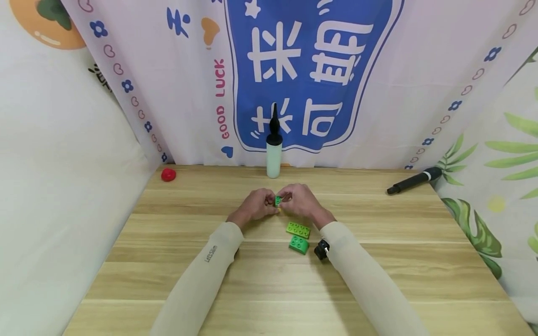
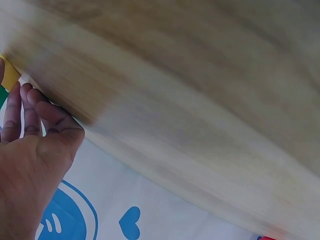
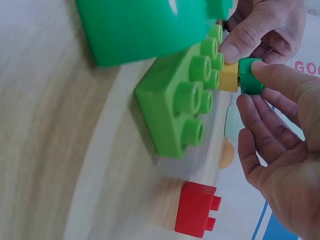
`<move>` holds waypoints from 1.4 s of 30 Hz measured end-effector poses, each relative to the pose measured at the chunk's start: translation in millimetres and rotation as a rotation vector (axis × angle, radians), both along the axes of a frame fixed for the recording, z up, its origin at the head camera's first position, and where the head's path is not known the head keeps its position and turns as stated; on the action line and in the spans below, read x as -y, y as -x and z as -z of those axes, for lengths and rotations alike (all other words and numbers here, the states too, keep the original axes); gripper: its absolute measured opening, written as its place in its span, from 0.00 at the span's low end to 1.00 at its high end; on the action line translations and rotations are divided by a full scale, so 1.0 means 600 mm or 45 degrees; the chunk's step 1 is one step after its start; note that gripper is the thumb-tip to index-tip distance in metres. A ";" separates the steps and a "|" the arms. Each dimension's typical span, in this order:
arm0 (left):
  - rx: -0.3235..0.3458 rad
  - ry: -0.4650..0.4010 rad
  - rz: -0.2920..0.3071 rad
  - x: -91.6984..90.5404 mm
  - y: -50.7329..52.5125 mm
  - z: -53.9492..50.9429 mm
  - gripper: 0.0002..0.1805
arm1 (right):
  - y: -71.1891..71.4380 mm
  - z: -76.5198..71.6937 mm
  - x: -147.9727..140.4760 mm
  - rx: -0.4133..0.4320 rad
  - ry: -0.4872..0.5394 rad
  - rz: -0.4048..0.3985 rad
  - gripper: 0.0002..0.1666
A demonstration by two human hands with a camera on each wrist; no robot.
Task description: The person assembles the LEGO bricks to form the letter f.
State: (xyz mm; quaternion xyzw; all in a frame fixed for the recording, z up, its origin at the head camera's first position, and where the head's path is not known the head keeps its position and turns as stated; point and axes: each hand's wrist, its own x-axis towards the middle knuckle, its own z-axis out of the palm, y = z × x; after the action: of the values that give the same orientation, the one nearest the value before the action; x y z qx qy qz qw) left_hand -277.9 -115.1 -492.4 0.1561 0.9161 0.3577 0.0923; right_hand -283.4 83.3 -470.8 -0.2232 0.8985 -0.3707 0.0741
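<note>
A green block is pinched by the right hand, a yellow block by the left hand; nearer, a lime brick is seen.

In the head view, a wood-grain bench spreads toward 6 o'clock, its bands running crosswise. At 12 o'clock hangs a white printed curtain – blue panel, white Chinese characters, pink "GOOD LUCK" lettering at 11. White cloth drapes 9 o'clock, leaf-printed cloth 3 o'clock – all under soft, even light.
</note>
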 end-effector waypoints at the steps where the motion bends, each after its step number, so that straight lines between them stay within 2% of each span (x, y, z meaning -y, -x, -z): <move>1: -0.001 -0.001 0.001 0.001 0.000 -0.001 0.09 | 0.000 -0.001 0.000 -0.001 -0.002 -0.003 0.12; 19: 0.001 0.007 0.008 -0.003 0.002 -0.009 0.09 | -0.002 -0.009 0.008 -0.098 -0.131 -0.016 0.12; 28: 0.003 0.016 -0.006 -0.005 0.000 -0.010 0.09 | -0.002 -0.006 0.005 -0.078 -0.082 -0.020 0.13; 38: -0.003 0.007 -0.022 -0.004 -0.001 -0.003 0.10 | 0.002 0.002 -0.004 0.002 -0.006 -0.052 0.15; 42: -0.002 0.000 -0.016 -0.003 -0.001 -0.004 0.10 | 0.001 0.007 -0.007 0.024 0.019 -0.020 0.15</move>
State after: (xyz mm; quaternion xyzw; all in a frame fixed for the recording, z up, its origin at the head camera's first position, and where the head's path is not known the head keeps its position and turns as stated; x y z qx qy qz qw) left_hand -277.1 -113.0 -490.2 0.1506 0.9170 0.3583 0.0894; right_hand -284.0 87.5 -475.0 -0.2274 0.8932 -0.3788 0.0837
